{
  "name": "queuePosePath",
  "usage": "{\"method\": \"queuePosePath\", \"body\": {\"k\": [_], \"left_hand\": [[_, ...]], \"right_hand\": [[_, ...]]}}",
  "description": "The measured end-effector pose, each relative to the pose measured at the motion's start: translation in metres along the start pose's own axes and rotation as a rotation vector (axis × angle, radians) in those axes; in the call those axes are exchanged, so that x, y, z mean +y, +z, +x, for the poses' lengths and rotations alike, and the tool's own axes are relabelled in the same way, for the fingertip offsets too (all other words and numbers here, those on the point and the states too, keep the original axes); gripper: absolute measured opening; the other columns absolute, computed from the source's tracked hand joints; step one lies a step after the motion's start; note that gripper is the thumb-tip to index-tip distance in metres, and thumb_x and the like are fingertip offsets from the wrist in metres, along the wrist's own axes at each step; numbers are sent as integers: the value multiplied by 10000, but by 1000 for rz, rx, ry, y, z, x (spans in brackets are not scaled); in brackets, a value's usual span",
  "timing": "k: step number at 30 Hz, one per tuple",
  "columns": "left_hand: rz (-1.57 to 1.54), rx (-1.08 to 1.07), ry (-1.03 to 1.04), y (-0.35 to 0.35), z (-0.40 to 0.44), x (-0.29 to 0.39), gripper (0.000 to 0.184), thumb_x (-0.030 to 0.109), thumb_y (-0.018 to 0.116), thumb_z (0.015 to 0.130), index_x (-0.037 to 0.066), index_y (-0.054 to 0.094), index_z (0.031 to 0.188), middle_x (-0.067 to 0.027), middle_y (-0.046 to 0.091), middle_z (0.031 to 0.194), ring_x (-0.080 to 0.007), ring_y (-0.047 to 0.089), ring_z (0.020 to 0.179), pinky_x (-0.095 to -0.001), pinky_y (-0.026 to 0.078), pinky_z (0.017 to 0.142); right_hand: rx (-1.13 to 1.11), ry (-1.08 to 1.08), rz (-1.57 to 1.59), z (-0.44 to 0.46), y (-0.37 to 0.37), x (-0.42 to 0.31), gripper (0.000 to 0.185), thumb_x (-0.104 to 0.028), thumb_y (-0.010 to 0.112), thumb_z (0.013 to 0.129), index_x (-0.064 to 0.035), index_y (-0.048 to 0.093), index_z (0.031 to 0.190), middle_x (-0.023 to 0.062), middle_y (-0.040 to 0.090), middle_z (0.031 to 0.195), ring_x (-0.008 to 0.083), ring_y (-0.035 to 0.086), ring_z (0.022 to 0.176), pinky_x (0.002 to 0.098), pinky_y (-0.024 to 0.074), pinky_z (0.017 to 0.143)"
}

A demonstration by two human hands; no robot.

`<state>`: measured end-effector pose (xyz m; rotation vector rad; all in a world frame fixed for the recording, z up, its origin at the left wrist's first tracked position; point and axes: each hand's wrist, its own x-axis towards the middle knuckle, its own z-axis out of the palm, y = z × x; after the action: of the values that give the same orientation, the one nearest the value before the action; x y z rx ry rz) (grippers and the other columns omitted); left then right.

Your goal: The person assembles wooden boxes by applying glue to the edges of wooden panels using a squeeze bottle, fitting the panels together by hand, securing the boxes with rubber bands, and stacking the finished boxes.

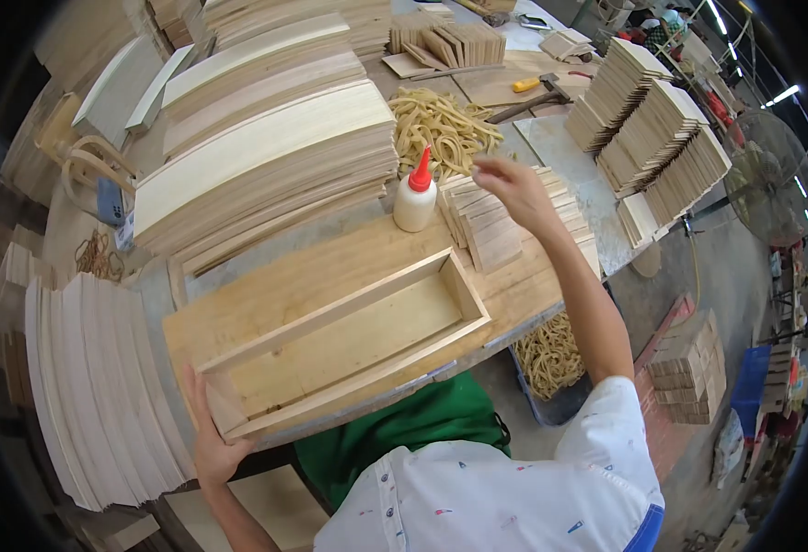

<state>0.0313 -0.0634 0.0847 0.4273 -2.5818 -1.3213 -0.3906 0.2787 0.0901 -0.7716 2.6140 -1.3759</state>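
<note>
A long, shallow wooden box (358, 373) lies at a slant on the wooden board before me. My left hand (215, 446) grips its near left end, fingers along the end panel and thumb by the front corner. My right hand (519, 191) is raised over a row of thin wooden pieces (491, 235), beside a heap of tan rubber bands (441, 129). Its fingers point left, partly bent and a little blurred; I see nothing held in them. Between the box and the heap stands a white glue bottle (415, 198) with a red nozzle.
Stacked wooden panels (275, 156) fill the left back, and curved boards (100, 386) stand at left. A hammer (533, 99) lies behind the bands. Tall piles of wooden pieces (648, 129) rise at right. Below the table edge is a bin (551, 409) of more bands.
</note>
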Motion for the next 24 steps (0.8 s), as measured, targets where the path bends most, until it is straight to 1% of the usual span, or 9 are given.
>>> {"method": "queuePosePath", "body": {"k": [1,3,8,10,13,15,16,18,24], "left_hand": [[5,1,9,0,-2,-1,1082,159,691,559,87,170,1505,-124,82,1580,-271,155,1443,-399,185,1147],[-414,71,-63,0,-12,-6,1067,133,671,579,64,145,1505,-123,86,1580,-305,92,1457,-448,133,1160],[-269,329,-124,-18,-54,-9,1060,343,759,685,31,152,1496,-119,114,1572,-329,119,1448,-502,161,1145],[-235,362,-175,-22,-73,-11,1042,390,757,713,27,168,1492,-123,133,1568,-338,130,1445,-512,166,1141],[-236,402,-205,-25,-99,-17,948,333,724,746,23,213,1481,-136,193,1551,-351,174,1433,-505,177,1140],[-340,493,-228,-25,-107,-23,870,286,700,780,21,243,1471,-149,248,1530,-354,220,1419,-506,187,1137],[-344,495,-226,-24,-107,-23,870,286,700,780,21,243,1471,-149,248,1530,-354,220,1419,-506,187,1137],[-402,549,-277,-23,-103,-22,788,220,662,820,18,256,1465,-158,282,1513,-347,250,1409,-494,202,1135],[-449,488,-164,-18,-80,-4,630,84,551,902,9,267,1459,-181,311,1491,-328,302,1386,-442,212,1145]], "right_hand": [[33,-26,-158,21,10,2,313,-185,628,843,8,651,1089,176,683,971,273,655,940,357,498,834],[21,-10,-424,60,32,9,277,-193,619,831,18,680,1001,226,676,917,321,658,906,375,508,802],[-90,91,-817,107,67,41,240,-167,567,815,-7,698,939,243,670,920,368,656,902,437,518,801],[6,183,-703,112,70,45,206,-143,567,796,1,701,856,248,675,901,370,670,884,458,533,783],[122,246,-519,139,54,62,228,-174,571,792,-4,704,864,268,669,930,363,674,872,454,526,783],[196,294,-108,147,16,43,237,-166,558,783,30,688,807,253,679,878,322,689,816,420,539,726],[197,290,-111,150,4,36,237,-166,558,783,30,688,807,253,679,878,322,689,816,420,539,726],[88,165,453,153,-14,22,243,-195,560,796,28,648,754,163,693,813,208,687,740,315,556,695],[154,-40,818,150,-30,-29,188,-100,581,765,76,584,831,192,674,810,241,694,725,322,578,650]]}}
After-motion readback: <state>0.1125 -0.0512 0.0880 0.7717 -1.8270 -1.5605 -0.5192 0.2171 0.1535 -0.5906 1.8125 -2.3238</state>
